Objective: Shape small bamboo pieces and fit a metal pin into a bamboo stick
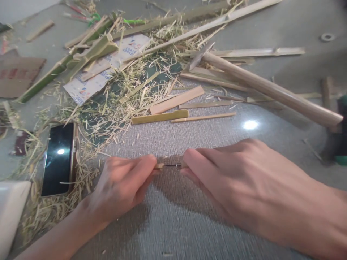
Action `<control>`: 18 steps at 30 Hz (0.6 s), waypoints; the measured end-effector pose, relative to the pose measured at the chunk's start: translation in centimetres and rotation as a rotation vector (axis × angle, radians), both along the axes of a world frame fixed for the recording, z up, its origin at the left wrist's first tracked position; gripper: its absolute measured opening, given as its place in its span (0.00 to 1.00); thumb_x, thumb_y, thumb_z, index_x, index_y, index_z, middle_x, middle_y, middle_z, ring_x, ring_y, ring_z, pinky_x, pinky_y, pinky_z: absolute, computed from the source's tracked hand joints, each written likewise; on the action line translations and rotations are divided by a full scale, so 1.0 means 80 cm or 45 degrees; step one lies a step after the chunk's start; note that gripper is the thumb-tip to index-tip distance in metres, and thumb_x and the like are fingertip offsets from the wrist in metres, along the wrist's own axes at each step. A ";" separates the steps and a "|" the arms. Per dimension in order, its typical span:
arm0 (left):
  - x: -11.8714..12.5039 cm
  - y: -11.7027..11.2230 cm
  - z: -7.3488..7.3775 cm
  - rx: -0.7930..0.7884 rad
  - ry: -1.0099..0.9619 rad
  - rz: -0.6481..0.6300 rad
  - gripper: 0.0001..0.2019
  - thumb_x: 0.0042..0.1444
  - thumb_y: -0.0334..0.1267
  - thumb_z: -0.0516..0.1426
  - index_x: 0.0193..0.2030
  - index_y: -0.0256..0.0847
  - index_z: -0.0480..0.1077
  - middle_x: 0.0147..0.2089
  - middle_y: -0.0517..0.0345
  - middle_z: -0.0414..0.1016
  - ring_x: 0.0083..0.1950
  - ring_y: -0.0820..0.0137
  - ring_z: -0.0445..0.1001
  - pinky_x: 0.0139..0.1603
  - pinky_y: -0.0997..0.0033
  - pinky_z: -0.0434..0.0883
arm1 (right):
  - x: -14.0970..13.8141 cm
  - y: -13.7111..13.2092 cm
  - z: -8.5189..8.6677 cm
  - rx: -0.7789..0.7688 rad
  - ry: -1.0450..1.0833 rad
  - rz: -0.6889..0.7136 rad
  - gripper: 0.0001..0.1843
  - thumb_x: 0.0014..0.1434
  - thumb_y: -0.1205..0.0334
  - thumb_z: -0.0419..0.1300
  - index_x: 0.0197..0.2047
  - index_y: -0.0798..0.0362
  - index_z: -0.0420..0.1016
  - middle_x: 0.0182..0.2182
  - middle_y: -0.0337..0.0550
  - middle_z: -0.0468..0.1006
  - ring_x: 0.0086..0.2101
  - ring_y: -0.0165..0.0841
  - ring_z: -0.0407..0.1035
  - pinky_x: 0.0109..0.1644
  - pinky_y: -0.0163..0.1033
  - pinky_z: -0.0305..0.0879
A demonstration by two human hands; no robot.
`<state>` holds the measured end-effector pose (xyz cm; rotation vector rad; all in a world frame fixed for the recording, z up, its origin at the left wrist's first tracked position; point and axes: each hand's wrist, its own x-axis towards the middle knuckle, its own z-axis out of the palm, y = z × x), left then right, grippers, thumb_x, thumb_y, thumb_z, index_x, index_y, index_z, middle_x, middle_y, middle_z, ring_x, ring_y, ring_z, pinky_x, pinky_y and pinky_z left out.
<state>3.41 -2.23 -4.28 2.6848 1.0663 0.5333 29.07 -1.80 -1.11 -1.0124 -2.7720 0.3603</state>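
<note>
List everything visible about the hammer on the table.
The hammer has a long, smooth, pale handle that looks wooden and a grey, metal-looking head with a narrow tapered end. It lies right of centre, beyond the right hand, head toward upper left, handle slanting down to the right. The head lies among bamboo strips and shavings. Neither hand touches it. Fine markings cannot be made out.
</note>
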 end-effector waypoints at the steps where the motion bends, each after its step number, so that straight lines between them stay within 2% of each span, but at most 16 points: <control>1: -0.001 0.000 -0.001 0.004 -0.007 -0.005 0.11 0.72 0.33 0.49 0.35 0.42 0.63 0.20 0.68 0.62 0.17 0.74 0.60 0.21 0.72 0.57 | 0.000 -0.001 0.001 -0.005 -0.003 0.007 0.13 0.71 0.65 0.49 0.33 0.54 0.64 0.19 0.37 0.58 0.19 0.26 0.40 0.26 0.40 0.31; 8: -0.003 0.000 0.000 -0.011 -0.001 -0.045 0.10 0.71 0.33 0.50 0.36 0.44 0.64 0.21 0.68 0.63 0.18 0.73 0.62 0.22 0.71 0.58 | -0.002 -0.008 0.003 -0.078 0.036 -0.073 0.10 0.67 0.66 0.52 0.32 0.53 0.64 0.17 0.36 0.58 0.18 0.27 0.41 0.25 0.40 0.32; 12: 0.002 -0.001 0.001 -0.020 0.042 -0.006 0.10 0.71 0.33 0.49 0.36 0.45 0.62 0.20 0.68 0.61 0.18 0.73 0.62 0.22 0.69 0.57 | -0.002 -0.006 0.009 0.070 -0.025 -0.021 0.08 0.54 0.75 0.51 0.30 0.54 0.65 0.18 0.39 0.59 0.17 0.28 0.40 0.25 0.40 0.29; 14: 0.004 -0.002 0.001 -0.008 0.044 0.001 0.10 0.71 0.32 0.50 0.36 0.45 0.62 0.20 0.68 0.60 0.18 0.73 0.61 0.22 0.69 0.57 | -0.002 -0.004 0.011 0.100 -0.047 -0.014 0.08 0.49 0.76 0.51 0.29 0.54 0.65 0.17 0.39 0.59 0.16 0.28 0.39 0.26 0.40 0.28; 16: 0.003 -0.002 0.001 0.001 0.032 -0.007 0.10 0.71 0.32 0.50 0.35 0.45 0.63 0.20 0.68 0.60 0.18 0.73 0.62 0.22 0.70 0.57 | -0.001 -0.003 0.008 0.033 -0.027 -0.014 0.07 0.50 0.75 0.53 0.30 0.54 0.65 0.18 0.38 0.61 0.17 0.27 0.40 0.26 0.39 0.29; 18: 0.002 -0.002 0.001 -0.005 0.021 -0.007 0.10 0.71 0.32 0.50 0.35 0.44 0.64 0.21 0.67 0.62 0.18 0.73 0.63 0.22 0.71 0.58 | 0.000 -0.002 0.002 -0.117 0.016 -0.034 0.05 0.56 0.73 0.55 0.33 0.53 0.65 0.19 0.37 0.64 0.18 0.27 0.43 0.27 0.39 0.32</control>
